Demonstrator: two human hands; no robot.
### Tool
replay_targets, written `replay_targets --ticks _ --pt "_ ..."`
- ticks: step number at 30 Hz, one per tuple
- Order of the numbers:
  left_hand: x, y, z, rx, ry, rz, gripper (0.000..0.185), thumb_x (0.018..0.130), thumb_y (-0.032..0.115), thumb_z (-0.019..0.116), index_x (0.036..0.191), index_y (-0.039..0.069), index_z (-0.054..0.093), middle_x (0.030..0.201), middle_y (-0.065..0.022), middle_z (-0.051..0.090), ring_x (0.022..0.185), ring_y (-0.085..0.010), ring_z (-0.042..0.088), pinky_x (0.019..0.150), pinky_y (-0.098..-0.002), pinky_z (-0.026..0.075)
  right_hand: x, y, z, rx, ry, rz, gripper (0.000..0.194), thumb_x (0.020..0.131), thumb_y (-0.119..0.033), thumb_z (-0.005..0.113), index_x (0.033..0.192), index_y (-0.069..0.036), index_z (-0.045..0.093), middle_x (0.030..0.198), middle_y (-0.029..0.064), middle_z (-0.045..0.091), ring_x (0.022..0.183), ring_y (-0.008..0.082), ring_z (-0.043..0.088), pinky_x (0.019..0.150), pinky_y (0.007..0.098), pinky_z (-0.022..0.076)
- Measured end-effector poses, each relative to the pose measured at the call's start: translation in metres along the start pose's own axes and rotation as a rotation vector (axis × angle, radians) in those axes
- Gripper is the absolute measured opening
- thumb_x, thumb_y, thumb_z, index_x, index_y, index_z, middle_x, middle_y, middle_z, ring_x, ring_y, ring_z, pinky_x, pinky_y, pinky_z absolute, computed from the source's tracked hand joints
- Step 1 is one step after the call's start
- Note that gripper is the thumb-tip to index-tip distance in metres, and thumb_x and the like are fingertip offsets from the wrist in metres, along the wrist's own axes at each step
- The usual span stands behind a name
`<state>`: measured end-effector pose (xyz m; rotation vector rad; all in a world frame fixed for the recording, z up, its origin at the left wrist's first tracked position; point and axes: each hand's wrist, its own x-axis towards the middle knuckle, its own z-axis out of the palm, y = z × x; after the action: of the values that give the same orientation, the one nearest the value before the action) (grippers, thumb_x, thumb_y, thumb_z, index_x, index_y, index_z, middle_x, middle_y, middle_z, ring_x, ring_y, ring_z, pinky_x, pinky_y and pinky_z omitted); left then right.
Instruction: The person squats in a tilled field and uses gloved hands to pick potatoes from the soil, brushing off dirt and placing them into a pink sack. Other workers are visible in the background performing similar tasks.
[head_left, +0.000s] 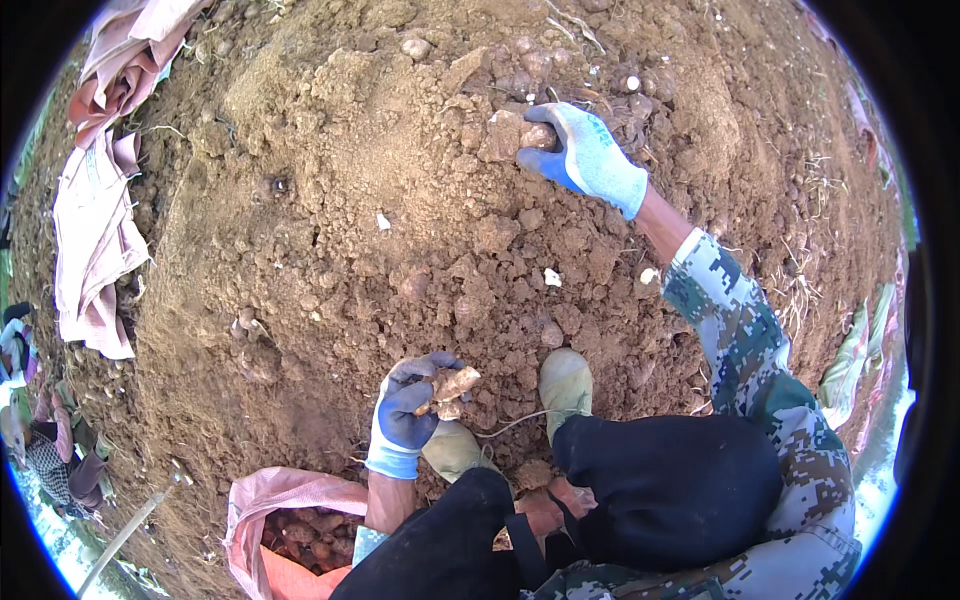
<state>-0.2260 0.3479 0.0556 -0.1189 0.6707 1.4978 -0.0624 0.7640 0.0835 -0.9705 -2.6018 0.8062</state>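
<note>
My left hand (405, 411), in a blue and grey coated work glove, is closed around soil-covered tubers (453, 384) above my shoe. Their pale broken surfaces show between the fingers. Farther out, my right hand (592, 154) wears a matching glove. Its thumb and fingers are around a brown tuber (538, 136) at the dug soil, beside a clod (502, 135). Just below my left wrist stands a pink woven sack (244, 510), its mouth spread, with many reddish-brown tubers (311, 536) inside.
Flattened woven sacks (97, 240) lie at the left. More tubers (536, 64) lie in the loose soil beyond my right hand. A long wooden handle (124, 532) slants at the lower left, near another person (56, 457). My shoes (566, 382) rest on clods.
</note>
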Motion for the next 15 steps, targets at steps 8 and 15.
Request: replay_targets --ticks 8,15 --pt "0.041 0.010 0.063 0.584 0.208 0.135 0.064 0.106 0.042 0.068 0.151 -0.002 0.056 0.129 -0.0152 0.072 0.119 -0.0210 0.067 0.105 -0.0354 0.052 -0.126 -0.127 0.047 0.327 -0.090 -0.452 0.059 0.080 -0.015 0.090 0.133 -0.005 0.066 0.133 0.0182 0.060 0.127 0.0434 0.059 0.105 0.0530 0.0522" --pt "0.018 0.015 0.069 0.741 0.156 0.075 0.043 0.103 0.025 0.070 0.139 0.001 0.067 0.121 -0.0064 0.074 0.107 -0.0141 0.067 0.093 -0.0339 0.056 -0.161 -0.142 0.050 0.525 -0.118 -0.287 0.054 0.078 -0.017 0.092 0.125 -0.007 0.068 0.123 0.0146 0.067 0.117 0.0347 0.067 0.099 0.0470 0.0552"
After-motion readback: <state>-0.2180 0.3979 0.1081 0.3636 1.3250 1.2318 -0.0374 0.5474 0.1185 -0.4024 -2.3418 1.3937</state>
